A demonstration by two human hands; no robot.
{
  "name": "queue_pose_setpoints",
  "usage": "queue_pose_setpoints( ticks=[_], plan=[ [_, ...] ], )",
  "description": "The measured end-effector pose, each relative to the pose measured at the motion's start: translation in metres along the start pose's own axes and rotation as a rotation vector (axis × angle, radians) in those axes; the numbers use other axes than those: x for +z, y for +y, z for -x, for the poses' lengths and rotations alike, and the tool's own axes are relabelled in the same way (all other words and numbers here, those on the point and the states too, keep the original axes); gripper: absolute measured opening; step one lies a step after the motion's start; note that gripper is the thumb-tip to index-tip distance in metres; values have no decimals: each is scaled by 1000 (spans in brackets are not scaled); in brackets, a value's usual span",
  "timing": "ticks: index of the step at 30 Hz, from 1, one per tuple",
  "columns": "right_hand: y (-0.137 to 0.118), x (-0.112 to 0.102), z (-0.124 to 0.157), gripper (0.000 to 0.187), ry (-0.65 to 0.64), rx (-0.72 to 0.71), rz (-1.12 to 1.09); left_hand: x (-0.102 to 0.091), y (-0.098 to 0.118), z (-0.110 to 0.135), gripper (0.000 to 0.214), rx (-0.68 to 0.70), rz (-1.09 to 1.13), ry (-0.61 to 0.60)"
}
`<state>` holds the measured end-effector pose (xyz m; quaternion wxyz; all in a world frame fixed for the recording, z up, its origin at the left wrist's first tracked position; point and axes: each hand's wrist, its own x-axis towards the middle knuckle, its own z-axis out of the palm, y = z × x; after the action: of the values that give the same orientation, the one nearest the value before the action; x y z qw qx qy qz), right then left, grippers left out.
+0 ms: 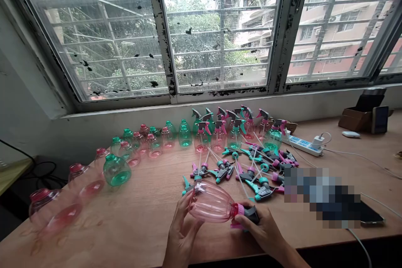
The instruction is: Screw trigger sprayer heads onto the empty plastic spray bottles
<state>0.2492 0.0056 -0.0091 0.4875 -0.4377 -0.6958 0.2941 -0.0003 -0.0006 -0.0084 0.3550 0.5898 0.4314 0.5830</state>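
A clear pink spray bottle [212,202] lies on its side in the air above the table's front edge, its neck toward the right. My left hand [184,222] is closed around its base end. At the neck, my right hand [259,228] grips the trigger sprayer [248,214], which has a pink collar and a dark grey head. The sprayer sits at the bottle's mouth; whether it is fully screwed on I cannot tell. Just beyond the bottle lies a heap of loose trigger sprayers [262,190] in pink, teal and grey, with thin tubes.
Open pink and green bottles [117,170] curve along the left and back. Bottles with sprayers fitted [218,137] stand near the window wall. To the right are a power strip [303,144], cables, a partly blurred phone [370,213] and a cardboard box [354,119].
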Motion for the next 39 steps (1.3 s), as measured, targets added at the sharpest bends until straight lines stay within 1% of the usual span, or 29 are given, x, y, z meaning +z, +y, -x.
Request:
queue_pose_setpoints(
  ticks=[3, 4, 7, 9, 13, 15, 17, 20, 22, 24, 26, 28, 31, 35, 37, 39],
  plan=[
    [0, 0, 0, 31, 60, -109, 83, 5, 9, 3, 62, -69, 47, 39],
    [0, 0, -1, 30, 68, -155, 102, 6, 12, 4, 61, -89, 85, 56],
    [-1, 0, -1, 30, 58, -279, 130, 7, 17, 4, 48, -162, 175, 93],
    [-2, 0, -1, 29, 62, -297, 140, 5, 18, 1, 44, -161, 166, 80],
    [-5, -1, 0, 27, 110, -274, 173, 1, 16, -4, 46, -76, 68, 34],
    [-5, -1, 0, 27, 125, -308, 186, 2, 13, -3, 50, -102, 74, 11],
    [-5, 0, 0, 28, 122, -377, 209, 4, 8, 0, 60, -135, 106, -8],
    [-4, 0, -1, 32, 82, -549, 305, 5, 3, 3, 79, -153, 209, 39],
    [-5, 0, -1, 37, 23, -658, 378, 2, 3, 2, 90, -152, 251, 66],
    [-6, 0, -1, 40, -56, -709, 415, -1, 7, -2, 88, -147, 195, 45],
    [-7, -1, 0, 41, -113, -700, 408, -4, 14, -7, 72, -161, 90, -2],
    [-7, -2, -1, 39, -138, -663, 372, -6, 20, -9, 59, -174, 25, -8],
    [-8, 0, -3, 33, -110, -597, 259, -5, 25, -5, 57, -142, 12, 1],
    [-12, 4, -5, 41, -57, -474, 90, -1, 28, 9, 52, 27, 83, 72],
    [-17, 3, -3, 41, -78, -421, 38, 4, 28, 15, 49, 88, 128, 113],
    [-24, -4, -2, 44, -118, -370, 15, 8, 29, 18, 47, 93, 142, 135]
  ],
)
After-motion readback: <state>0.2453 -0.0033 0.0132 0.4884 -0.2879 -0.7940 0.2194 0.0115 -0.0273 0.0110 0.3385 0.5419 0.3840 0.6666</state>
